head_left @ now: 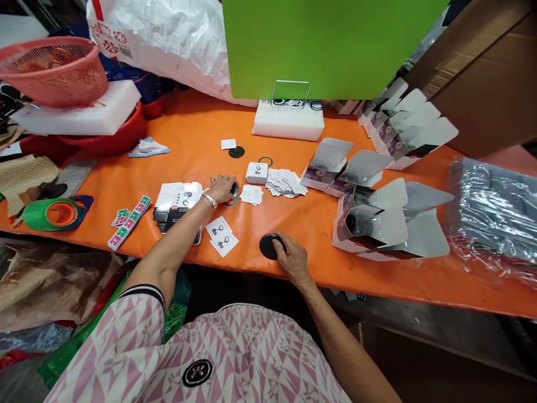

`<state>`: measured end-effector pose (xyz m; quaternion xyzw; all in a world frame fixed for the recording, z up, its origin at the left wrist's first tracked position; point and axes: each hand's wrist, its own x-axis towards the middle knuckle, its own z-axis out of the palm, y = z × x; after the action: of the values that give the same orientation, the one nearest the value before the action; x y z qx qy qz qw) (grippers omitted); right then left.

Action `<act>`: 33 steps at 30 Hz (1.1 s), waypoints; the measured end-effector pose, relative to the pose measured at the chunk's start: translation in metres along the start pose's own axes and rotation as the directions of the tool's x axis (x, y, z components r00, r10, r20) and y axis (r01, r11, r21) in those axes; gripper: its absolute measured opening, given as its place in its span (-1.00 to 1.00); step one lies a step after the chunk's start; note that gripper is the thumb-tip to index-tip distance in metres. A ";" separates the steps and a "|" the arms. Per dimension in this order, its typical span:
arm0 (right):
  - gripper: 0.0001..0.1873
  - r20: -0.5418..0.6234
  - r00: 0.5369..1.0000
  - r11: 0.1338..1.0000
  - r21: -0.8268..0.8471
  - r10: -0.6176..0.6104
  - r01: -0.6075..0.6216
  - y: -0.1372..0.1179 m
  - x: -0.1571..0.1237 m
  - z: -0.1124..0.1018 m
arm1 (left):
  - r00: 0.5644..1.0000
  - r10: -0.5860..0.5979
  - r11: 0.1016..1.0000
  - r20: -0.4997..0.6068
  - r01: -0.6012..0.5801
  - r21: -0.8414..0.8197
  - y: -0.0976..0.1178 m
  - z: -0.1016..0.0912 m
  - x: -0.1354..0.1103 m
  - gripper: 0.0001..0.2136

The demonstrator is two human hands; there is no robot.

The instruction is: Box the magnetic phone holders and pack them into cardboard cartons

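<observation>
My left hand [221,189], with a silver bangle at the wrist, grips a small black round piece [234,190] on the orange table, and a teal ring [230,203] shows beneath it. My right hand [292,258] lies over a larger black disc [267,247] near the table's front edge, fingers curled on it. Between my hands are white printed leaflets [222,235] and a small white box [257,173]. A stack of black-and-white retail boxes [176,204] sits left of my left hand. Another black disc [236,151] and a teal ring [265,161] lie farther back.
Flat-opened white and purple cartons [377,215] crowd the table's right side, beside a clear plastic bag [490,210]. A white foam block [288,126] stands under a green board [331,47]. A pink basket [52,73] sits on foam at back left.
</observation>
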<state>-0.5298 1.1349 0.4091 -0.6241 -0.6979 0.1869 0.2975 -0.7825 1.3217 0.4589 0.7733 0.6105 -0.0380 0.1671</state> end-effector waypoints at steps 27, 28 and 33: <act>-0.61 0.010 0.999 0.999 0.006 0.039 -0.039 -0.002 0.003 0.002 | 0.959 0.092 0.995 -0.267 -0.097 -0.004 0.053 0.022 -0.024 -0.80; -0.61 0.011 0.999 0.999 0.022 0.050 -0.050 -0.002 0.003 0.002 | 0.955 0.048 0.995 -0.292 -0.071 -0.066 0.052 0.023 -0.027 -0.85; -0.59 0.006 0.982 0.919 0.354 0.187 -0.177 0.000 0.008 -0.007 | 0.899 -0.288 0.752 -0.331 -0.002 -0.659 0.054 0.024 -0.052 -0.87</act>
<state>-0.5257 1.1422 0.4159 -0.6252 -0.5880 0.3271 0.3956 -0.7403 1.2547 0.4616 0.6081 0.6656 0.3246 0.2860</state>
